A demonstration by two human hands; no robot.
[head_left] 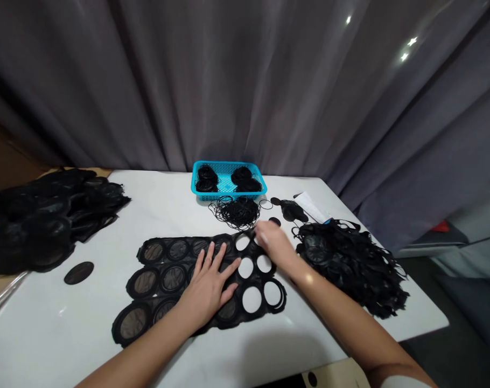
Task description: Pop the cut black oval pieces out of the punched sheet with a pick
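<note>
A black sheet (pixel 160 288) with rows of round rings lies on the white table. Toward its right side the circles are cut through and show white; further left they hold dark mesh. My left hand (pixel 207 288) rests flat on the middle of the sheet, fingers spread. At the sheet's top right corner is my right hand (pixel 271 240), its fingers pressed together; what they hold, if anything, is hidden. Just beyond the sheet sits a tangle of thin black rings (pixel 239 213).
A blue basket (pixel 229 195) with black bundles stands at the back. Black sheets (pixel 39 221) are piled at the left, near a loose black disc (pixel 79 272). Black scraps (pixel 350 264) are heaped at the right. Small black pieces (pixel 292 210) lie by a white packet (pixel 310 207).
</note>
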